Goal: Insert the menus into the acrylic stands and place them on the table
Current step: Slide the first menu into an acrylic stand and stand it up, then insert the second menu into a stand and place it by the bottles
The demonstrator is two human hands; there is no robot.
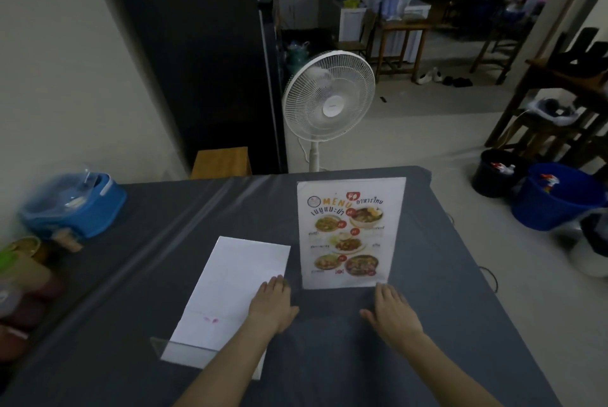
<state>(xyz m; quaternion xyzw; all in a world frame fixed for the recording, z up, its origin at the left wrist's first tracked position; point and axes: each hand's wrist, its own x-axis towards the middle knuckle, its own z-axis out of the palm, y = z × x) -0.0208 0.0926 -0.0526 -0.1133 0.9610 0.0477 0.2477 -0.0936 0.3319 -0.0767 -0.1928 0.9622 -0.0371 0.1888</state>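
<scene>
Both hands lie flat and empty: left hand (pixel 273 303) on the blank white sheet in its lying clear acrylic stand (pixel 184 352), right hand (pixel 393 309) just below the colourful printed menu (pixel 350 234). Judging ahead, slick acrylic could skid across the grey tablecloth (pixel 427 324).

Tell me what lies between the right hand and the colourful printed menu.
Nothing visible does. The right hand rests flat on the grey tablecloth, fingertips just short of the colourful printed menu's near edge.
</scene>
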